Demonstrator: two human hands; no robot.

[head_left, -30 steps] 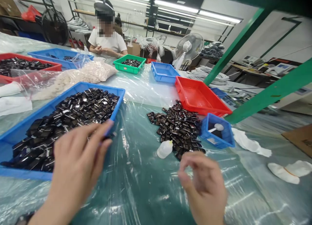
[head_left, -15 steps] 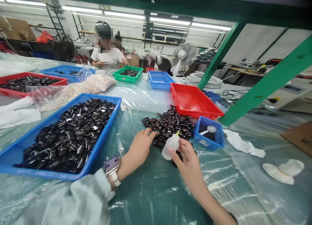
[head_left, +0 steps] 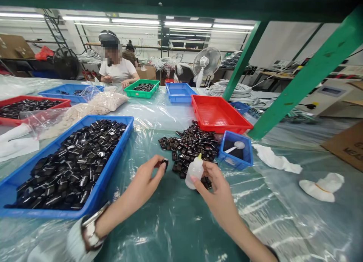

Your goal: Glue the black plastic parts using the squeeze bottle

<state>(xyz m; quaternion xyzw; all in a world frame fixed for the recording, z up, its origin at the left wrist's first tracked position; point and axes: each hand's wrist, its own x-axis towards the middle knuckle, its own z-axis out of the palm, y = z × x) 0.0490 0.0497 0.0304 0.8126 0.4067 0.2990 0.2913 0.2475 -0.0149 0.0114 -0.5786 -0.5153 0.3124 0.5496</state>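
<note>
Between the thumb and fingers of my left hand (head_left: 146, 177) is a small black plastic piece (head_left: 165, 163), lifted just left of the pile. My right hand (head_left: 217, 186) is wrapped around a translucent squeeze bottle (head_left: 194, 173) with a thin yellowish tip, held nearly upright. Behind the bottle, a pile of black plastic pieces (head_left: 193, 141) lies loose on the plastic-covered table (head_left: 159, 224); the bottle and my right hand hide part of it. Left of my hands, a long blue tray (head_left: 120, 152) is heaped with similar black pieces.
A red tray (head_left: 221, 112) stands behind the pile. Beside it, a small blue bin (head_left: 248, 152) holds dark material and a white spoon (head_left: 236, 146). Green posts (head_left: 306, 78) rise at the right. Across the table sits a co-worker (head_left: 117, 69) near a green tray (head_left: 151, 92).
My left hand has drawn back from the pile, toward the left and nearer me, with a black piece now in its fingers. My right hand still holds the bottle. The view has shifted slightly.
</note>
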